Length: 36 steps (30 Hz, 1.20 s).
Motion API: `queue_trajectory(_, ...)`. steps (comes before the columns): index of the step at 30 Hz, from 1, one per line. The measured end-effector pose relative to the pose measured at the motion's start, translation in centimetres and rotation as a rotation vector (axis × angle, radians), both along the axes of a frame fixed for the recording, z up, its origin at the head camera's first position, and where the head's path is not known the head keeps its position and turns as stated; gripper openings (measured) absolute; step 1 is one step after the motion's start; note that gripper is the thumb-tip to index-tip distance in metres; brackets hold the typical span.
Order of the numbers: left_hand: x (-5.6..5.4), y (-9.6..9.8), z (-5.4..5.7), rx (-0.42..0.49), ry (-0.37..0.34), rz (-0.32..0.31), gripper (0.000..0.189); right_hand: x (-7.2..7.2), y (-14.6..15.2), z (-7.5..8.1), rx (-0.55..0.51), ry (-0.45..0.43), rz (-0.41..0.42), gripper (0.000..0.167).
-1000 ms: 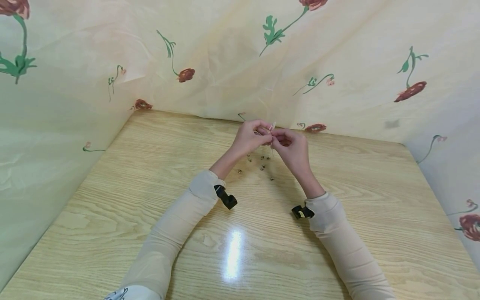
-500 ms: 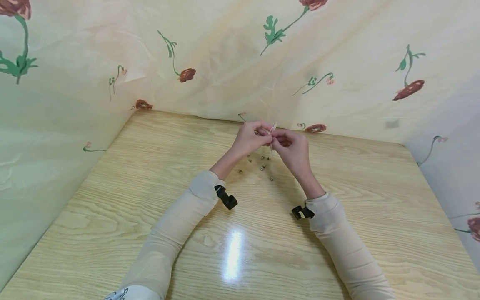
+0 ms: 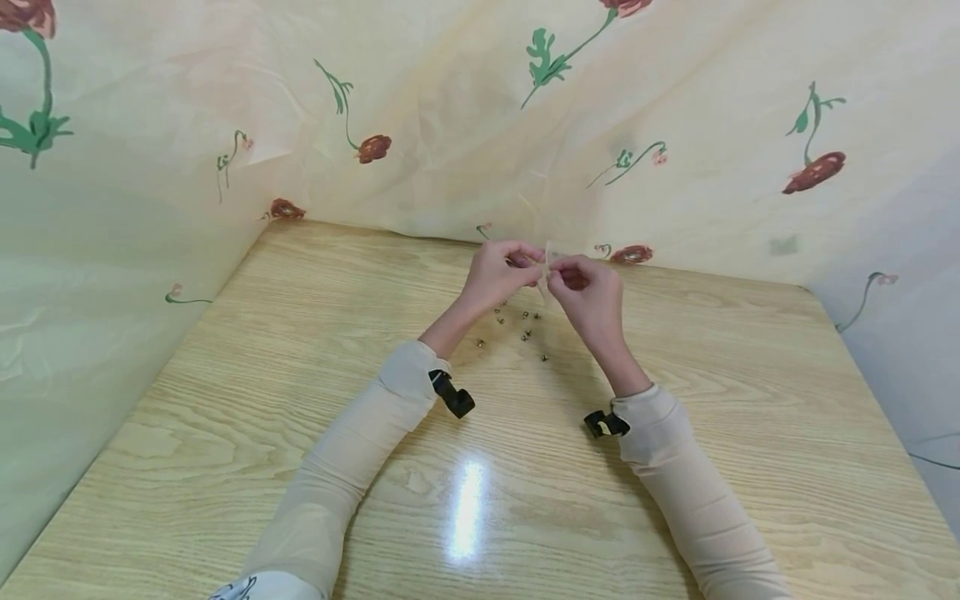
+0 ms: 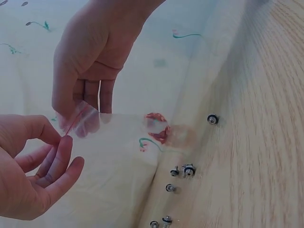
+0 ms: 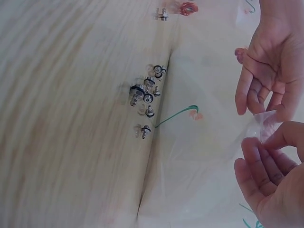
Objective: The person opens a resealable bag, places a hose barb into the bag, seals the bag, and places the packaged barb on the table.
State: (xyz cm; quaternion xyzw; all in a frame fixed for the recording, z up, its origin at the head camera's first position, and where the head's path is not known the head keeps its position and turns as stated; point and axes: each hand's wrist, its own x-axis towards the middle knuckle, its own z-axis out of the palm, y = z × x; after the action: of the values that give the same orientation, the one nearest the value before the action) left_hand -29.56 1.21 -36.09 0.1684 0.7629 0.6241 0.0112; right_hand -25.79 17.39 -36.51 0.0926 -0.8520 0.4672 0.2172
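Above the far part of the table, both hands hold a small clear zip bag [image 3: 547, 254] with a red line along its seal, plain in the left wrist view. My left hand [image 3: 495, 273] pinches one side of it between thumb and index finger. From the other side, the thumb and fingertips of my right hand [image 3: 591, 292] pinch the bag's edge. In the right wrist view the bag [image 5: 267, 126] spans the short gap between the two hands. Below them on the table lie several small metal fittings [image 4: 188, 170] with black rings.
The wood-grain table [image 3: 262, 417] meets a hanging flowered sheet [image 3: 450, 125] close behind the hands. That sheet also rises along the left side. A black wrist mount [image 3: 452, 395] sits on the left sleeve, another mount [image 3: 604, 425] on the right.
My right hand has shifted slightly to the right, and the fingertips of the two hands stand a little farther apart. More of the bag shows between them. The fittings have stayed in place.
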Motion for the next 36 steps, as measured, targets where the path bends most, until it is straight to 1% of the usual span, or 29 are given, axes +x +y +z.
queue_trajectory(3,0.01,0.17,0.05,0.003,-0.002,-0.013,0.016,-0.08,-0.02,-0.03,-0.009,-0.004,-0.003,0.015)
queue_trajectory(8,0.06,0.46,0.03,0.024,-0.004,-0.039,0.016,-0.20,-0.05,-0.17,-0.028,-0.020,0.020,0.013)
queue_trajectory(14,0.10,0.53,-0.15,0.045,0.016,-0.050,0.016,-0.17,-0.03,-0.15,-0.051,-0.033,0.041,0.012)
queue_trajectory(19,0.07,0.54,-0.29,0.048,0.022,-0.040,0.015,-0.13,0.04,-0.14,-0.075,-0.032,0.044,0.012)
queue_trajectory(27,0.05,0.38,-0.22,0.055,0.019,0.016,0.015,-0.13,0.28,0.13,-0.086,-0.026,0.049,0.013)
queue_trajectory(30,0.05,0.37,-0.23,0.048,0.015,0.027,0.014,-0.12,0.30,0.24,-0.093,-0.019,0.049,0.012)
queue_trajectory(36,0.04,0.53,-0.37,0.062,0.005,-0.003,0.016,-0.33,0.26,0.06,-0.086,-0.007,0.050,0.010)
